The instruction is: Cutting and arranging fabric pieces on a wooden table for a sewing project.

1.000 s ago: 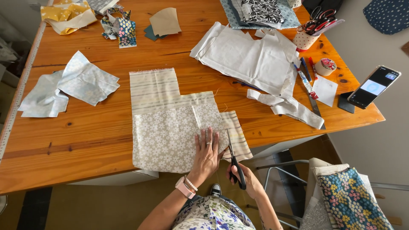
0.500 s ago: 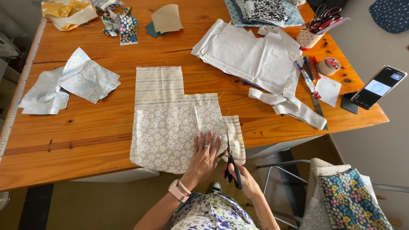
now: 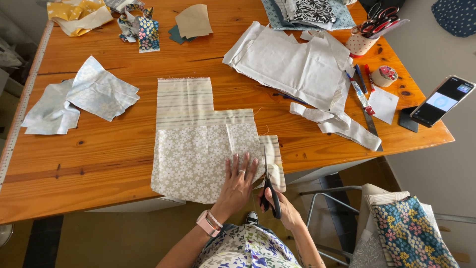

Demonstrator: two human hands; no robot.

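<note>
As scissors [image 3: 269,186] advanced, left hand [image 3: 239,179] stayed flat on fabric [image 3: 198,154].

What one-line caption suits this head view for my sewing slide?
Left hand flattens floral fabric on wooden table while right hand cuts with scissors.

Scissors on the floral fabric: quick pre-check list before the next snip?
1. Left hand flat on floral fabric, holding it down: ok.
2. Left fingers beside the blade line, not across it: ok, but close.
3. Right hand gripping scissors: ok.
4. Blades pointing away from the body, along the fabric's right edge: ok.
5. Fabric lying smooth on the table: ok.
6. Marked cut line: cannot tell.
</note>
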